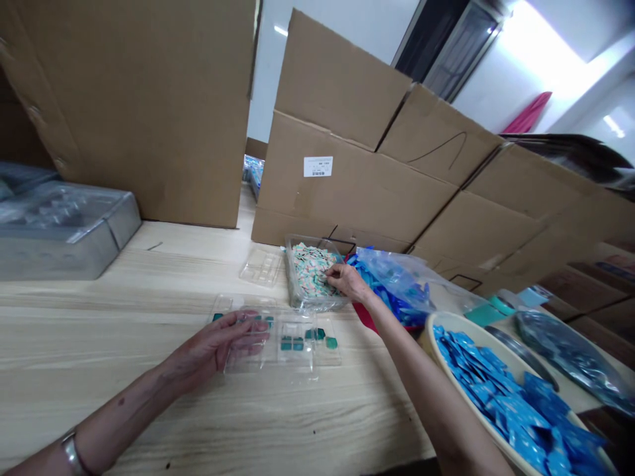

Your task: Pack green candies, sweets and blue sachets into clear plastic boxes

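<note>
My left hand (pixel 235 340) grips a clear plastic compartment tray (pixel 295 367) by its left side, fingers seen partly through the plastic. Under or inside the tray show several small teal pieces (pixel 292 344); I cannot tell which layer holds them. A second clear tray (pixel 331 359) lies partly beneath it on the table. My right hand (pixel 350 281) reaches into a clear plastic bin (pixel 294 291) full of small printed white-and-green pieces (pixel 308 268). Its thumb and fingers are pinched together at the heap; what they hold is too small to make out.
Another clear tray (pixel 262 266) lies left of the bin. Blue packets (pixel 401 294) sit under plastic film to the right, and a cream tub (pixel 430 337) holds more blue sachets (pixel 496 383). Cardboard (pixel 347 192) walls the back. Clear containers (pixel 64 225) stand at left.
</note>
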